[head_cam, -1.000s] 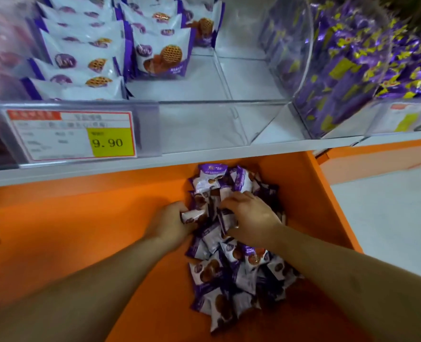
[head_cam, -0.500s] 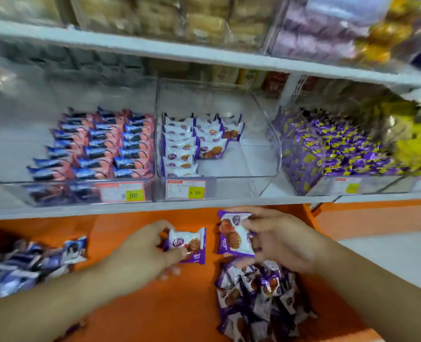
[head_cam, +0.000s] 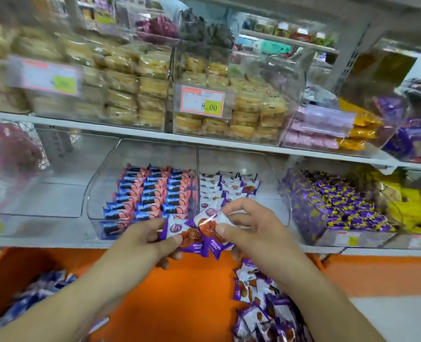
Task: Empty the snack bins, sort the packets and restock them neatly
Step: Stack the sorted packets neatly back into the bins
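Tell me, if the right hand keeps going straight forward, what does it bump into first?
Probably the clear bin holding rows of white-and-purple packets. The right hand, pinching a packet, points toward it, though how far apart they are is hard to judge.

Just one head cam, pointing forward and slightly down at the shelf bins [head_cam: 241, 169]. Pretty close, about arm's reach.
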A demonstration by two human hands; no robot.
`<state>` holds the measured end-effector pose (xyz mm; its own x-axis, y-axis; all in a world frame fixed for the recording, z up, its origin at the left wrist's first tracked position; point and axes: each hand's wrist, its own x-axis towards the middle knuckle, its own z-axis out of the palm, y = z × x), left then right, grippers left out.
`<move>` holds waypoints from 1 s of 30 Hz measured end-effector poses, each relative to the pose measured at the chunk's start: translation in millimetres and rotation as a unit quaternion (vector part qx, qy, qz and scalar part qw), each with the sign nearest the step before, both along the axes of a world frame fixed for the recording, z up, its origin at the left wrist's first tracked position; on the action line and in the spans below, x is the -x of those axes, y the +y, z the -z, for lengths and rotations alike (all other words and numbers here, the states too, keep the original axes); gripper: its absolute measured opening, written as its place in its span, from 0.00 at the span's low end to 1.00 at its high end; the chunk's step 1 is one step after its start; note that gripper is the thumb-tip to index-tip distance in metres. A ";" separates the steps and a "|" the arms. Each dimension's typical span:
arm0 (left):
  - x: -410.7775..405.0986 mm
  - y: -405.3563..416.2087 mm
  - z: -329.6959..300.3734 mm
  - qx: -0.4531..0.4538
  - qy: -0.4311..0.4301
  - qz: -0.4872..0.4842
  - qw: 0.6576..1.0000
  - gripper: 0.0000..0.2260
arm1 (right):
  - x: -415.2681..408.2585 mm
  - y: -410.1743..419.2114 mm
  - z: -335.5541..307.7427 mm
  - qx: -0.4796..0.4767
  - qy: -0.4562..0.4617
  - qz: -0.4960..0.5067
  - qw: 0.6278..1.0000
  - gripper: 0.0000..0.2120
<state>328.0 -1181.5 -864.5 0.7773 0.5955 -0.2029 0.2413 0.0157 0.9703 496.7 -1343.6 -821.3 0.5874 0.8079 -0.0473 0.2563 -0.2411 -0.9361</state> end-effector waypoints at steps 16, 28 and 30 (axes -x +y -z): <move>-24.0 8.0 2.7 -0.074 0.046 0.120 0.989 0.13 | -12.6 14.8 43.7 0.033 -0.202 -0.029 0.978 0.14; -40.9 -4.3 -2.1 -0.109 0.021 0.163 0.980 0.18 | -33.7 -0.2 41.7 0.080 -0.113 -0.068 0.988 0.20; -49.1 -0.7 -1.0 -0.140 0.027 0.178 0.974 0.22 | -37.0 -1.6 41.6 0.073 -0.114 -0.060 0.989 0.22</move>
